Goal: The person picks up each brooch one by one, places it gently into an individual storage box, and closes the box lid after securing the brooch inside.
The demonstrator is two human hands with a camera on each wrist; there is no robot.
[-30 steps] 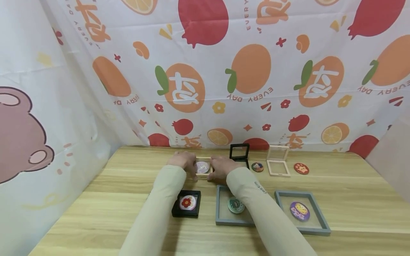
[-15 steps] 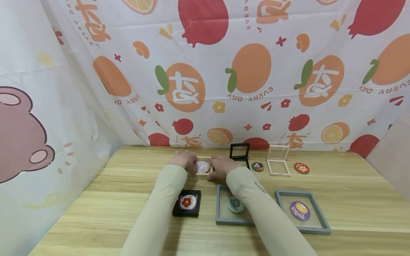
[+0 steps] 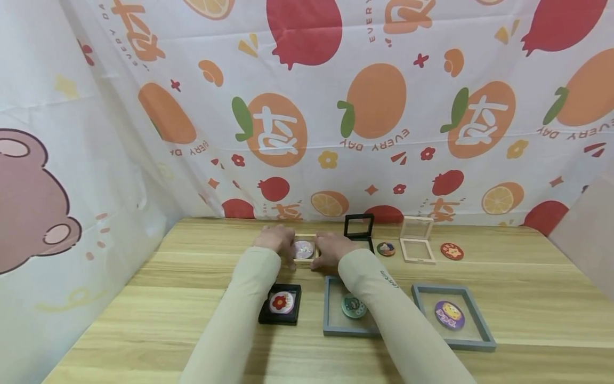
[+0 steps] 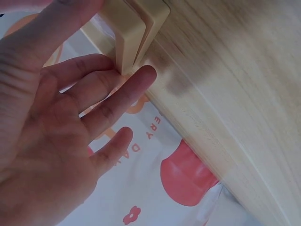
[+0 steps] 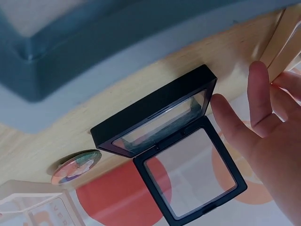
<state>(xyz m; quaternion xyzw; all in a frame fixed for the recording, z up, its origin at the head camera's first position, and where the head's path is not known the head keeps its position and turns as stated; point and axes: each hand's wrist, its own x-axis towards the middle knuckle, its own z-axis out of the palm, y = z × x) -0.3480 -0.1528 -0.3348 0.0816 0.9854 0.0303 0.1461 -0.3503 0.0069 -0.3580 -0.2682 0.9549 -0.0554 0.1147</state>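
Note:
A light wooden display frame (image 3: 304, 262) with a lilac badge (image 3: 303, 249) inside it lies at the back of the table. My left hand (image 3: 276, 241) holds its left side, thumb toward the front. On the opposite side my right hand (image 3: 332, 248) grips the same frame. In the left wrist view, a narrow gap runs between the frame's two halves (image 4: 130, 35), and several fingers of the left hand (image 4: 61, 108) spread beside the corner. The right wrist view has the right hand's fingertips (image 5: 257, 77) against the frame's edge, near a black open frame (image 5: 155, 110).
Right of the hands stand the black open frame, a round badge (image 3: 386, 249), a pale open frame (image 3: 418, 262) and a red badge (image 3: 452, 252). Nearer lie a black frame (image 3: 278, 320) with a flower badge and two grey frames (image 3: 327, 309) holding badges, one partly under the right forearm.

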